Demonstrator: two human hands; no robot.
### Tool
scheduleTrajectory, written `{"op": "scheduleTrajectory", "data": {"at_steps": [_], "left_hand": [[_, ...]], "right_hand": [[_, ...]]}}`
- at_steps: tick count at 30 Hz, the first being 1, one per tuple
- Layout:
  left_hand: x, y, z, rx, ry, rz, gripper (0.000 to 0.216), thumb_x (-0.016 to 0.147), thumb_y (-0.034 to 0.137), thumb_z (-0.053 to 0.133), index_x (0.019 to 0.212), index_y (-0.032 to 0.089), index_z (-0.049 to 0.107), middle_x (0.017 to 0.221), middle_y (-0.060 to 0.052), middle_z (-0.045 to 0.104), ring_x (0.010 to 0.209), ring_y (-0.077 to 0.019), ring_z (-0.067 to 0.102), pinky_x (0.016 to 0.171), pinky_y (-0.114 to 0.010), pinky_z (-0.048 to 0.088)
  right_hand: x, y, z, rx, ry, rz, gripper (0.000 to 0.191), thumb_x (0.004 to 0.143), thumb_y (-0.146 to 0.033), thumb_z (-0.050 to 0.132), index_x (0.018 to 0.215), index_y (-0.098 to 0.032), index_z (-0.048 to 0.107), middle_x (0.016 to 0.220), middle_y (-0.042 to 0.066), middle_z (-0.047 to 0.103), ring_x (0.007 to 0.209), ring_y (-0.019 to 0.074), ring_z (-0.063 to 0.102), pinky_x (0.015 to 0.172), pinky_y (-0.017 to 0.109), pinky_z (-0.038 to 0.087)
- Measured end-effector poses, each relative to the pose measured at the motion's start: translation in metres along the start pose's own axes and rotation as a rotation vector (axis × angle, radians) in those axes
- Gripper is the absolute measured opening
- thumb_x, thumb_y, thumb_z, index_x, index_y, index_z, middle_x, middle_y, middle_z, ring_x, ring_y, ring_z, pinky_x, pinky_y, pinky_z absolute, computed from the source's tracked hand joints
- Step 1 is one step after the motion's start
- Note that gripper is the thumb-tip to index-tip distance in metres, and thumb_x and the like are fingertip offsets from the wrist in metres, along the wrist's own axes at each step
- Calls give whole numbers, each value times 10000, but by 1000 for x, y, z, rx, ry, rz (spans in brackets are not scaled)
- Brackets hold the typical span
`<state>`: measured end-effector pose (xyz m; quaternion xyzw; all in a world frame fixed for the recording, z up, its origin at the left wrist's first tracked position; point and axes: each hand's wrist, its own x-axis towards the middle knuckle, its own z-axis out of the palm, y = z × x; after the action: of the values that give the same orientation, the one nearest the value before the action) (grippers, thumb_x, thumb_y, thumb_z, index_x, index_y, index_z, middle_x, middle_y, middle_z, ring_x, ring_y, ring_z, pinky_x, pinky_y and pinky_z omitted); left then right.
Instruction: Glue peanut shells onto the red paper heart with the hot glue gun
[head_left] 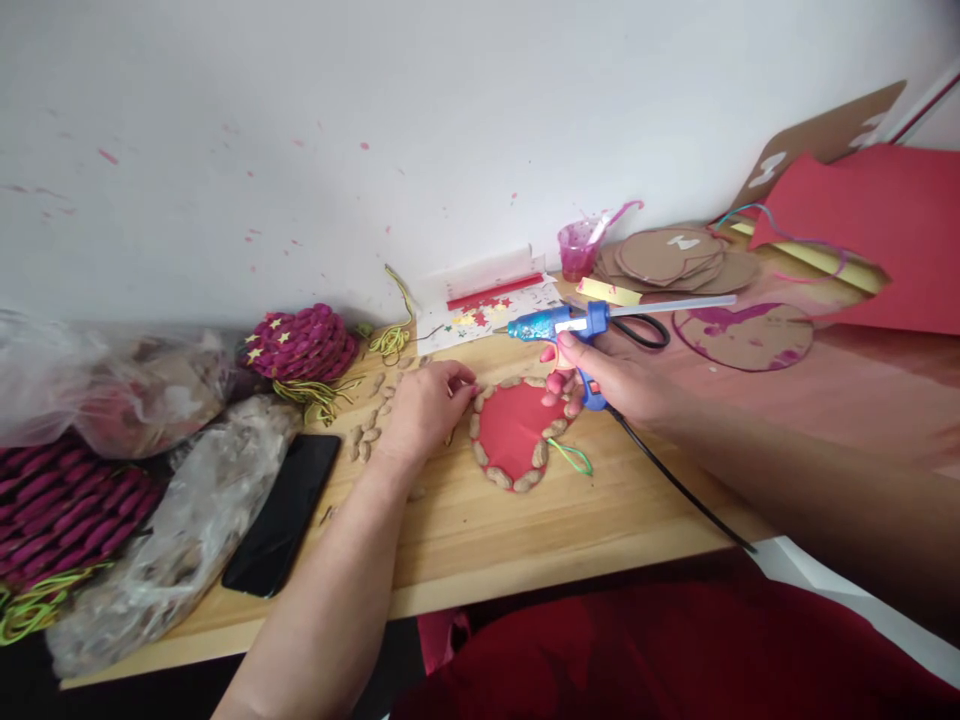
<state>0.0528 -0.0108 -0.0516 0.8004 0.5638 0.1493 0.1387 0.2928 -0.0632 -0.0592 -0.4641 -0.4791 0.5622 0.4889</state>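
A red paper disc [513, 428] lies on the wooden table [465, 530], ringed with peanut shells [499, 477]. My left hand [426, 410] rests at the disc's left edge, fingers curled and pinched on something I cannot make out. My right hand [611, 378] grips a blue hot glue gun [564, 326], nozzle pointing left above the disc's far edge, a clear glue stick sticking out behind. Its black cord [675, 480] trails off the table's front edge. A green string loop [571, 456] hangs from the disc.
Loose peanut shells [369, 425] lie left of my hand. A black phone [283, 510], plastic bags [172, 540] and purple woven pieces [301, 345] fill the left. Scissors [641, 330], cardboard circles [739, 335], a pink cup [577, 248] and red paper [862, 235] sit at the right.
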Motion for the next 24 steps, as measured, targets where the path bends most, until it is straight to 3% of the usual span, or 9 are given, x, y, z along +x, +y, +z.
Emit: {"op": "scheduleTrajectory", "data": {"at_steps": [8,14,17,19,21,24], "left_hand": [[2,-6,-3,10,44,44,152,869,232,650,925,213,790,844,-47,755,756,-193,661,780,-310,502],[9,-27,-19,-70,369,-65,311,904,211,535,1122,170,752,938,-72,753,773,-192,660,804,-319,503],[9,-31,-23,-168,429,-62,341,931,231,476,1154,175,728,841,-41,724,724,-170,636,737,-289,482],[8,-28,-22,-218,374,-53,314,943,310,503,1108,186,740,706,-4,668,628,-154,582,642,-270,439],[6,-22,-21,-214,230,-23,258,906,371,591,975,196,768,627,14,629,568,-141,531,587,-267,394],[4,-14,-18,-155,9,40,154,820,348,713,798,209,774,682,0,684,619,-142,571,611,-270,404]], "right_hand": [[-3,2,4,-66,-69,61,415,925,-619,615,920,-206,580,709,32,677,646,206,753,436,236,513],[1,6,-1,-175,-22,36,428,927,-638,602,947,-211,576,719,19,678,542,171,727,411,229,488],[3,9,-3,-217,-9,18,429,948,-640,570,975,-212,580,727,18,681,515,161,721,392,218,484],[3,9,-4,-237,-5,23,443,952,-644,563,976,-202,580,728,19,678,503,155,717,374,207,478],[3,6,-4,-251,4,17,446,953,-642,565,968,-197,579,733,19,676,481,147,705,356,203,471],[3,2,-6,-291,23,-4,443,953,-641,567,927,-199,578,736,18,669,447,134,685,336,197,456]]}}
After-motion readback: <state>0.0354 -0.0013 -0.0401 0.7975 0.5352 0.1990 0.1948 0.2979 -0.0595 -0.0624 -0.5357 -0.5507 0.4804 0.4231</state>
